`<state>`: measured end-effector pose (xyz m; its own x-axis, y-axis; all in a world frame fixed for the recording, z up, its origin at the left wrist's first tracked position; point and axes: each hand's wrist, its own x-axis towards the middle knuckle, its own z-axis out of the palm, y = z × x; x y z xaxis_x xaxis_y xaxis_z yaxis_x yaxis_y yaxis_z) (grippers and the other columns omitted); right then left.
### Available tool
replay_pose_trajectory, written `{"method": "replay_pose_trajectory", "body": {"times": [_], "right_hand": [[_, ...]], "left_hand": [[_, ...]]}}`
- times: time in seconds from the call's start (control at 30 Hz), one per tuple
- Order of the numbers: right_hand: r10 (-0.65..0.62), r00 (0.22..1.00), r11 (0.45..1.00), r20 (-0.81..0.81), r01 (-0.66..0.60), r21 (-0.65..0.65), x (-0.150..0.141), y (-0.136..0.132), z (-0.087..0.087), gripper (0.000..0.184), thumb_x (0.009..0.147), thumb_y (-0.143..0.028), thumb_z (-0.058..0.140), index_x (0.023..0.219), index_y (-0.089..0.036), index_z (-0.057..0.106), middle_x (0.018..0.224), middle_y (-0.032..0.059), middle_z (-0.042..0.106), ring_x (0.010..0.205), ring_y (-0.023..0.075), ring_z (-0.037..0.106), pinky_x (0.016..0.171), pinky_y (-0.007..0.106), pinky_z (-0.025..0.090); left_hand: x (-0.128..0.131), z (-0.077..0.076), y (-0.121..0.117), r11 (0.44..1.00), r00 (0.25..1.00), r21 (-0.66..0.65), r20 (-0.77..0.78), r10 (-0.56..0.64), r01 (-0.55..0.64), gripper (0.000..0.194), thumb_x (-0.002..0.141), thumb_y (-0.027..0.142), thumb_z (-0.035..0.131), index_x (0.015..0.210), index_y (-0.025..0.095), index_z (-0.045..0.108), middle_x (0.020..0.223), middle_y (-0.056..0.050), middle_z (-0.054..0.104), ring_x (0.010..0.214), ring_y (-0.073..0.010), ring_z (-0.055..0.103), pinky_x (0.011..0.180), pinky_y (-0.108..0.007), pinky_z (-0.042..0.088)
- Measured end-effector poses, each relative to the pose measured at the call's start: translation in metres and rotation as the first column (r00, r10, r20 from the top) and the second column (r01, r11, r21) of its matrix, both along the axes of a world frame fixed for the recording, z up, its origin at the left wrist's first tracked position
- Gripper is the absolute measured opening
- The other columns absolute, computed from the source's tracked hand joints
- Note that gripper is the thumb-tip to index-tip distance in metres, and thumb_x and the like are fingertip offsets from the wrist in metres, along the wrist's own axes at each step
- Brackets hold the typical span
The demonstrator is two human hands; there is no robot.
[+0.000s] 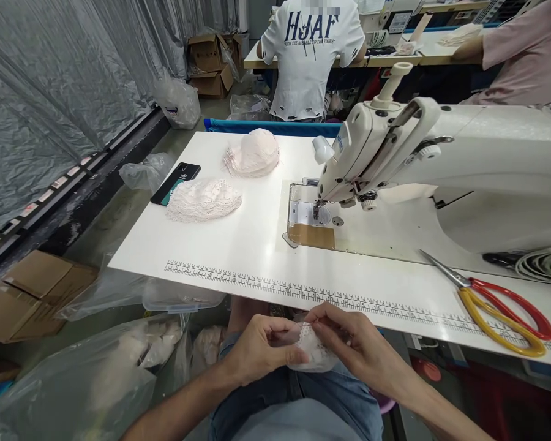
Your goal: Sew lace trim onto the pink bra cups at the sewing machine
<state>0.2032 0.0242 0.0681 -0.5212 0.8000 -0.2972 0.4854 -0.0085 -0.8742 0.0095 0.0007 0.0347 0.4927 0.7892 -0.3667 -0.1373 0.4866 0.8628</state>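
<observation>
My left hand [261, 348] and my right hand [356, 344] meet over my lap, just below the front edge of the white sewing table [257, 245]. Both pinch a small white lace piece [313, 350] between fingers and thumbs. On the table's far left lie a flat stack of lace pieces [204, 199] and a domed pile of pale pink cups [253, 154]. The white sewing machine [422, 165] stands at the right, its needle over the plate [310, 214].
Red and yellow handled scissors [500, 303] lie at the table's right front. A black phone [176, 182] sits by the lace stack. Plastic bags and a clear bin [179, 297] crowd the floor at left, with cardboard boxes [32, 294]. Two people work at a bench behind.
</observation>
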Motion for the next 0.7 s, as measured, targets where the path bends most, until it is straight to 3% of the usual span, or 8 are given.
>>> {"method": "replay_pose_trajectory", "body": {"times": [0.13, 0.27, 0.4, 0.53, 0.7], "right_hand": [[0.047, 0.994, 0.996, 0.102, -0.055, 0.077, 0.006, -0.002, 0.003, 0.027, 0.097, -0.037, 0.033, 0.103, -0.022, 0.054, 0.073, 0.0011, 0.057, 0.06, 0.014, 0.049, 0.052, 0.023, 0.034], [0.162, 0.968, 0.944, 0.192, -0.209, 0.255, 0.01, 0.003, 0.014, 0.025, 0.095, -0.034, 0.039, 0.115, -0.026, 0.052, 0.1, 0.0059, 0.057, 0.087, 0.0197, 0.054, 0.073, 0.031, 0.042], [0.237, 0.948, 0.886, 0.211, -0.3, 0.353, 0.005, 0.012, 0.02, 0.016, 0.094, -0.033, 0.045, 0.097, -0.023, 0.057, 0.107, 0.0072, 0.051, 0.087, 0.0188, 0.051, 0.075, 0.032, 0.041], [0.296, 0.95, 0.894, 0.103, -0.313, 0.321, 0.002, 0.018, 0.016, 0.02, 0.095, -0.029, 0.043, 0.081, -0.02, 0.054, 0.091, 0.0043, 0.056, 0.083, 0.0168, 0.051, 0.079, 0.034, 0.039], [0.284, 0.959, 0.95, -0.001, -0.281, 0.135, 0.006, 0.018, 0.011, 0.019, 0.094, -0.033, 0.043, 0.09, -0.021, 0.057, 0.087, 0.0031, 0.057, 0.082, 0.0163, 0.05, 0.073, 0.029, 0.041]], "left_hand": [[0.002, 0.003, 0.002, 0.996, 0.988, 0.082, -0.152, 0.027, -0.014, 0.029, 0.072, 0.035, 0.07, 0.083, 0.009, 0.074, 0.068, -0.004, 0.066, 0.061, -0.0121, 0.054, 0.058, -0.02, 0.04], [-0.003, 0.014, 0.01, 0.988, 0.967, 0.128, -0.247, -0.056, 0.09, 0.023, 0.073, 0.031, 0.068, 0.079, 0.01, 0.075, 0.063, -0.003, 0.065, 0.057, -0.0105, 0.051, 0.055, -0.019, 0.038], [-0.006, 0.021, 0.016, 0.975, 0.954, 0.17, -0.286, -0.088, 0.141, 0.02, 0.073, 0.028, 0.067, 0.078, 0.011, 0.075, 0.064, -0.003, 0.066, 0.058, -0.0105, 0.052, 0.055, -0.019, 0.038], [-0.01, 0.024, 0.017, 0.977, 0.92, 0.16, -0.384, -0.073, 0.144, 0.019, 0.071, 0.028, 0.069, 0.077, 0.011, 0.074, 0.063, -0.003, 0.066, 0.056, -0.0106, 0.052, 0.054, -0.018, 0.038], [-0.012, 0.026, 0.02, 0.978, 0.917, 0.143, -0.39, -0.087, 0.154, 0.017, 0.069, 0.027, 0.07, 0.076, 0.012, 0.073, 0.064, -0.002, 0.066, 0.055, -0.0095, 0.051, 0.054, -0.017, 0.038]]}}
